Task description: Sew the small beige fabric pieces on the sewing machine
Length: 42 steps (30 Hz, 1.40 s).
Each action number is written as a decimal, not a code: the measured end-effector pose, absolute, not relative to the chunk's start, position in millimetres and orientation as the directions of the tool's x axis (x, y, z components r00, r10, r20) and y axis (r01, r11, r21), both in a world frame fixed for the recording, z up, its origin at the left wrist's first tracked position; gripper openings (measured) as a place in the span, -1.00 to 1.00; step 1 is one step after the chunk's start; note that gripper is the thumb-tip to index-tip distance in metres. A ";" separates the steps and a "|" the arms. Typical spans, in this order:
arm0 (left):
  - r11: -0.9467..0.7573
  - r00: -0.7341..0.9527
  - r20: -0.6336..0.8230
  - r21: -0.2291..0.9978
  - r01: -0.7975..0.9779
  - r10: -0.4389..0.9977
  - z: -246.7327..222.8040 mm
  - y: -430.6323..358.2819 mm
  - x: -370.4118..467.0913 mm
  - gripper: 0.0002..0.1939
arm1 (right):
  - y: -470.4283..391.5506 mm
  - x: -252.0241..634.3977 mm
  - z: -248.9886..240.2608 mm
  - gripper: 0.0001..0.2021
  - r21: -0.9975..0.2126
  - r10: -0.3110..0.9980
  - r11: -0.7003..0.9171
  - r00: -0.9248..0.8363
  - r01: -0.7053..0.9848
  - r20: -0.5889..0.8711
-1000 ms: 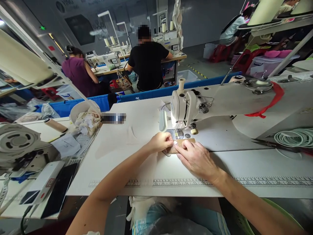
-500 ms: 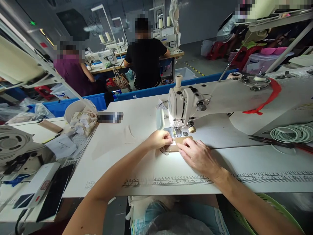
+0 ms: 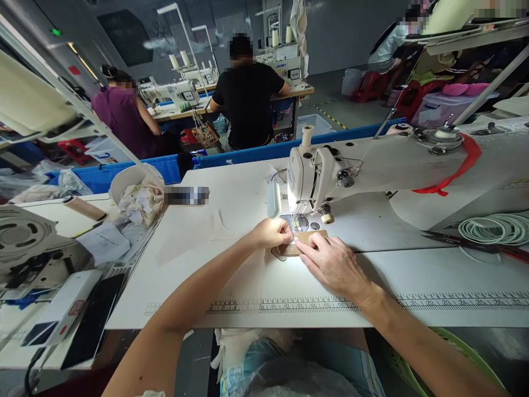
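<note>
A flat, tan, pale-dotted piece (image 3: 290, 250) lies behind the tabletop's (image 3: 177, 248) front edge; left hand (image 3: 273, 232) pinched together, right hand's (image 3: 334, 262) grip unclear.

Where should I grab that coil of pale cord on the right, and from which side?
Probably at the far rim, reaching from above with the right hand, the nearer one. The coil of pale cord lies flat in stacked open loops, so pinching several strands together should keep them bundled. The dark tool lies along its near side, making that edge more awkward.

r hand (image 3: 335, 266) part-hides brown pc (image 3: 305, 236)
</note>
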<state>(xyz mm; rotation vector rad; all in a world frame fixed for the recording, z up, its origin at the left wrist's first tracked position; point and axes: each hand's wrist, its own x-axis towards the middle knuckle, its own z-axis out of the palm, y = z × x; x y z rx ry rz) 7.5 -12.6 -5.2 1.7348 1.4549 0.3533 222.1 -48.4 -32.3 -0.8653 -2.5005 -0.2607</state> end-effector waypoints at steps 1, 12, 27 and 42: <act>-0.004 0.290 -0.288 0.705 0.709 0.913 -3.0 -12.0 8.4 -0.89 | -48.3 221.8 -32.5 -0.66 0.037 0.530 0.780 -0.692 0.624 0.491; -0.608 0.569 0.338 0.010 0.794 0.749 -18.7 -71.6 21.7 -0.74 | -48.6 215.0 -31.8 -0.70 0.125 0.497 0.783 -0.734 0.609 0.463; -0.622 0.596 0.296 -0.011 0.783 0.746 -35.5 -63.5 19.8 -0.71 | -36.5 220.9 -31.6 -0.67 -0.001 0.635 0.700 -0.622 0.714 0.458; -0.602 0.554 0.324 0.063 0.796 0.766 -45.2 -42.5 20.4 -0.70 | -29.2 228.2 -37.7 -0.64 -0.074 0.689 0.672 -0.586 0.737 0.426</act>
